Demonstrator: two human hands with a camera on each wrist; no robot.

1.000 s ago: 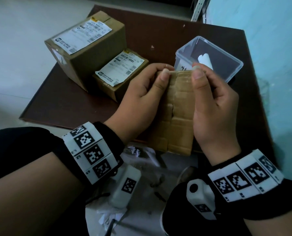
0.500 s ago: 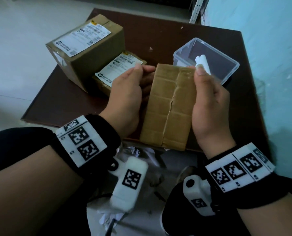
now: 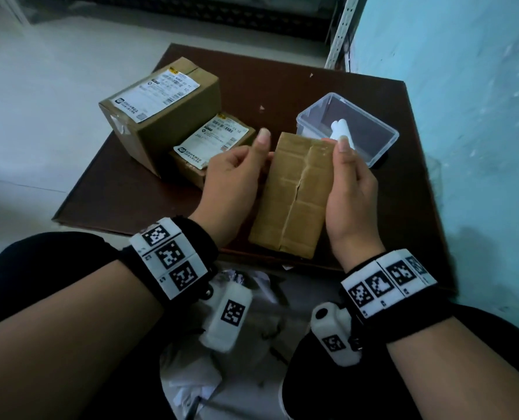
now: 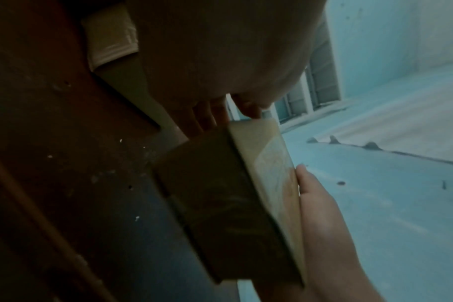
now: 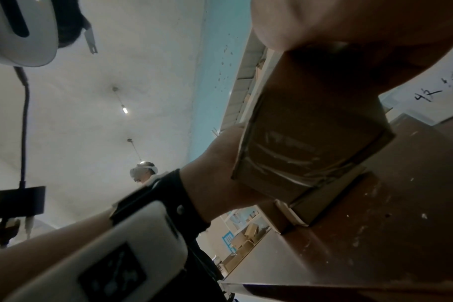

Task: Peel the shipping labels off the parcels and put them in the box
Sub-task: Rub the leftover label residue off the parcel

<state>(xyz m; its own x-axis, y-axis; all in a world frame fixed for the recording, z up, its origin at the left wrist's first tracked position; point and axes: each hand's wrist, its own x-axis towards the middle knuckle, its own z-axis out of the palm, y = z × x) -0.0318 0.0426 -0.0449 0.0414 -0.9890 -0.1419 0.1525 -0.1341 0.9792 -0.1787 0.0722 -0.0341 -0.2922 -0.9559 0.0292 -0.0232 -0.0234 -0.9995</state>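
Leftmost on the dark brown desk (image 3: 137,189) sits a big cardboard parcel (image 3: 173,122) w/ a white shipping label (image 3: 156,97) still stuck on its top face. Just right of it, touching or nearly so, lies a smaller flat parcel (image 3: 200,156), its own label (image 3: 212,136) also still on. Next comes the left hand (image 3: 234,180): thumb raised and clear of the carton, fingers reaching behind the left edge of a brown taped parcel (image 3: 291,195), so it holds that side; how tightly the fingers curl can't be told, since they're hidden behind the cardboard. That parcel is held up above the desk's near edge, long side running away from the person, top face plain tape w/ a seam down the middle, no label visible on this face. The left wrist view shows its dark side & a pale face edge-on, w/ fingertips (image 4: 248,108) at the far end. Right hand (image 3: 352,192) grips the parcel's right edge, thumb along the top corner, fingers hidden behind. Beyond the right thumb, on the desk, stands a clear plastic box (image 3: 382,147) w/ a rolled white label (image 3: 341,130) inside. Blue wall (image 3: 464,116) runs along the right. Crumpled white paper (image 3: 252,389) lies low btwn the forearms.
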